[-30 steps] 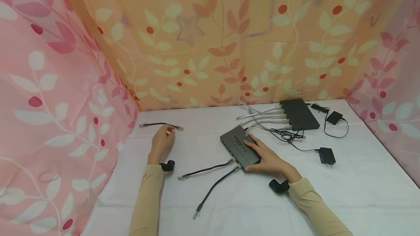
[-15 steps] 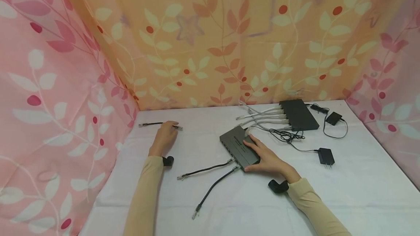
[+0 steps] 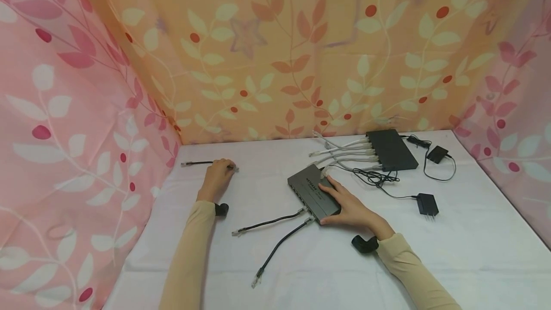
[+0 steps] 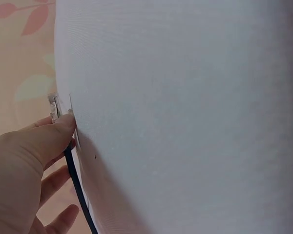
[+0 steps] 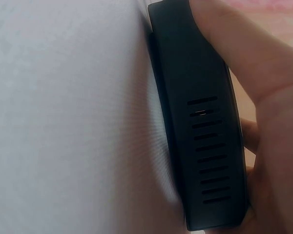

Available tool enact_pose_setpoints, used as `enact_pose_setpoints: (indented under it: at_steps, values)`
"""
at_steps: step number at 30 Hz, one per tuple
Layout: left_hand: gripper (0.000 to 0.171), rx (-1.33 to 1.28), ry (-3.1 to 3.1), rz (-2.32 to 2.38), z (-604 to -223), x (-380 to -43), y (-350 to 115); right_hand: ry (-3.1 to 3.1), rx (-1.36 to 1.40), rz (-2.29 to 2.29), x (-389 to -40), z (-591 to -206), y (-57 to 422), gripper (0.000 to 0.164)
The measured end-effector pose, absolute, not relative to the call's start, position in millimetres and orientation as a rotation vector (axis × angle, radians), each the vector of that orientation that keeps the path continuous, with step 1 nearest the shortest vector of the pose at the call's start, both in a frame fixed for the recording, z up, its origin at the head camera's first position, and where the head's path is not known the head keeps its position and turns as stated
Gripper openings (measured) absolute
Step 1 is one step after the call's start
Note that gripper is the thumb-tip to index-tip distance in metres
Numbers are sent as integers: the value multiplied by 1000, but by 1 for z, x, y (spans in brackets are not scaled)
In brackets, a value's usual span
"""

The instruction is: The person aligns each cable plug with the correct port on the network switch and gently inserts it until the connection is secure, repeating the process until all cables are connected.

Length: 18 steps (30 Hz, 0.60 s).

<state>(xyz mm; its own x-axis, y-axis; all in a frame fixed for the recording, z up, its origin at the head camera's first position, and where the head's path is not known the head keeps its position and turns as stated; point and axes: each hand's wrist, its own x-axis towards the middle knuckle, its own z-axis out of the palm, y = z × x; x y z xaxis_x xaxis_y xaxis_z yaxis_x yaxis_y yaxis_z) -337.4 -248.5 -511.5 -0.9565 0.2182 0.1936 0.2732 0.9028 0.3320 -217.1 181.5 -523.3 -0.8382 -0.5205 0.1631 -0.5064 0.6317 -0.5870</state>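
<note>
Near the table's back left, my left hand (image 3: 216, 179) pinches a short black network cable (image 3: 199, 162) close to its right-hand plug. The clear plug (image 4: 53, 106) pokes out past the thumb in the left wrist view, and the dark cord trails below. My right hand (image 3: 354, 207) grips the grey network switch (image 3: 311, 188), thumb at its near edge and fingers across the top and far side. The switch's vented side (image 5: 208, 151) fills much of the right wrist view. Two black cables, one (image 3: 269, 224) above the other (image 3: 281, 245), are plugged into the switch's left side.
A second black box (image 3: 392, 149) with several grey cables (image 3: 353, 154) stands at the back right. One power adapter (image 3: 427, 204) lies to the right, another (image 3: 437, 154) behind it. Tangled black cord (image 3: 376, 177) lies beyond the switch. Floral cloth (image 3: 258, 61) walls the white table.
My left hand has moved slightly up and over the cable, and its fingers have closed on the cable near the plug. The right hand has stayed on the switch.
</note>
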Motion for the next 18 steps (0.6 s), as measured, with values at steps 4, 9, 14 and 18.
enact_pose_setpoints:
  at_steps: [4,9,14,18]
  values:
    - [18,-385,-2914,-532,-511,-336,-248,2818,-884,-1000,-217,-524,182,101]
    - [16,-386,-2929,-524,-511,-332,-249,2824,-888,-1009,-217,-524,181,100]
    - [17,-404,-2929,-528,-510,-327,-250,2824,-888,-1001,-217,-526,181,101]
    - [19,-436,-2927,-561,-509,-324,-249,2828,-890,-988,-218,-526,182,101]
